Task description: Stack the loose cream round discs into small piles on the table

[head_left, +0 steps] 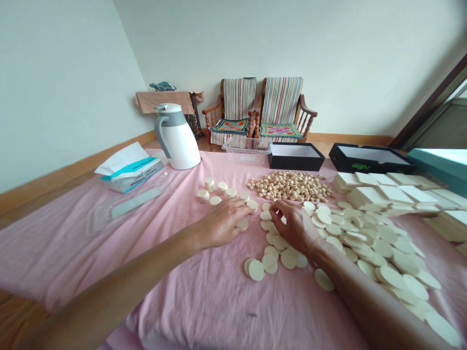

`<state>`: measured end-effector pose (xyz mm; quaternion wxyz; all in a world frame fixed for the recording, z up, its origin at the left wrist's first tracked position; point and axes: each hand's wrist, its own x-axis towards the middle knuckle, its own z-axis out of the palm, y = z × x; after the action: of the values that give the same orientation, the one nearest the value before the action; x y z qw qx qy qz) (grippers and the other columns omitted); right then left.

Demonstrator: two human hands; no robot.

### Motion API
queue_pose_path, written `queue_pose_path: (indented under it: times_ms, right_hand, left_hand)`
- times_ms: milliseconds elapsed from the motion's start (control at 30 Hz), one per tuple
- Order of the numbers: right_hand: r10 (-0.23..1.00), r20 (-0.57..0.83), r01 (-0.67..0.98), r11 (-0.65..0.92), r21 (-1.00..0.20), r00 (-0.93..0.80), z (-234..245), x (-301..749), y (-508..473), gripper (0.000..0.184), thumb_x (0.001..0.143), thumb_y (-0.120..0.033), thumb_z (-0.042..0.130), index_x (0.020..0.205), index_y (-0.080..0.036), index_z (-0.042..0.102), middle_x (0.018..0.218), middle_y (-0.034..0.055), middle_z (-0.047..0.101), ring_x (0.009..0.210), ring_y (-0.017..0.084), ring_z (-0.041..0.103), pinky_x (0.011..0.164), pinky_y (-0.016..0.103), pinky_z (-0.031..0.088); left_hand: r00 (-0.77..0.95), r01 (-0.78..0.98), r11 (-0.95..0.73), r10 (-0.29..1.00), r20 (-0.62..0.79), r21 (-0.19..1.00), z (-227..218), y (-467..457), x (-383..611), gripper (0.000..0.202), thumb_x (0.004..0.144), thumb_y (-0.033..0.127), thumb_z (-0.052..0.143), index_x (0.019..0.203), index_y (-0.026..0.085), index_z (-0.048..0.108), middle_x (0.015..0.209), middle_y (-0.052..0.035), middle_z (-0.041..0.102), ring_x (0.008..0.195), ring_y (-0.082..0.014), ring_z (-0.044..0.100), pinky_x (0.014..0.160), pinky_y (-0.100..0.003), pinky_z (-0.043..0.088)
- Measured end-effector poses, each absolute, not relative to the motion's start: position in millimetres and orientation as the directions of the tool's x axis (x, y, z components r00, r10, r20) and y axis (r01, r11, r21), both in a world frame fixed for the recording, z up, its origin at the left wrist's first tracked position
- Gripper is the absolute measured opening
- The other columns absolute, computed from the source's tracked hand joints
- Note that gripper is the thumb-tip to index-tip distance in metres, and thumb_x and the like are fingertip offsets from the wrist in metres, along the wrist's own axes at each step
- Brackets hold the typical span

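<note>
My left hand [224,221] is low over the cloth, its fingers bent around a pale round wooden disc [242,224]. Small stacks of discs [203,195] stand just beyond it. To the right, my right hand [294,223] has its thumb and index finger curled together above loose discs [265,225]; whatever is between the fingertips is hidden. More discs [256,270] lie in front of the hands. A large heap of discs [383,248] spreads to the right of my right wrist.
Behind the hands is a pile of small wooden beads [292,186]. Square wooden tiles [394,192] are stacked at right, near two black boxes [296,163]. A clear plastic tub [247,150], white jug [180,141] and tissue pack [131,172] stand farther back on the pink cloth [175,301].
</note>
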<state>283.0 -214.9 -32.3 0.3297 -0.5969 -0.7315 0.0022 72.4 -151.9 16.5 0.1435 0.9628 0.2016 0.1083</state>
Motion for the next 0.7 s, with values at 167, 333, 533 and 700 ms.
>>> queue_pose_path:
  times_ms: [167,333,533,700]
  right_hand:
    - [0.872,0.485,0.872,0.29,-0.395,-0.071,-33,284,-214,0.011,0.084,-0.017,0.045,0.077,-0.019,0.053,0.071,0.0022,0.057,0.064,0.014,0.051,0.063,0.025,0.038]
    - [0.868,0.492,0.868,0.298,-0.398,-0.072,-33,283,-214,0.011,0.084,-0.017,0.045,0.076,-0.019,0.052,0.071,0.0024,0.057,0.065,0.014,0.051,0.064,0.025,0.038]
    - [0.866,0.495,0.871,0.295,-0.392,-0.07,-32,283,-215,0.01,0.084,-0.016,0.045,0.076,-0.02,0.05,0.07,0.0016,0.056,0.064,0.014,0.051,0.064,0.025,0.037]
    - [0.865,0.496,0.873,0.297,-0.387,-0.074,-31,283,-215,0.012,0.084,-0.016,0.044,0.075,-0.019,0.052,0.07,0.002,0.057,0.063,0.014,0.051,0.063,0.025,0.037]
  left_hand:
    - [0.961,0.216,-0.866,0.271,0.061,0.451,33,-176,67,0.019,0.079,0.02,0.065,0.097,0.019,0.062,0.098,-0.0047,0.062,0.094,-0.019,0.057,0.084,-0.03,0.042]
    - [0.977,0.2,-0.856,0.213,-0.028,0.476,17,-195,66,0.029,0.072,0.031,0.074,0.094,0.018,0.059,0.089,-0.0034,0.06,0.083,-0.0179,0.056,0.071,-0.027,0.042]
    - [0.952,0.276,-0.842,0.305,-0.014,0.463,6,-199,66,0.019,0.072,0.02,0.068,0.086,0.017,0.055,0.085,-0.0019,0.057,0.079,-0.0163,0.054,0.069,-0.026,0.041]
    - [0.891,0.364,-0.819,0.445,0.091,0.444,22,-173,61,0.024,0.074,0.013,0.06,0.098,0.019,0.057,0.096,-0.003,0.06,0.087,-0.0171,0.055,0.076,-0.028,0.042]
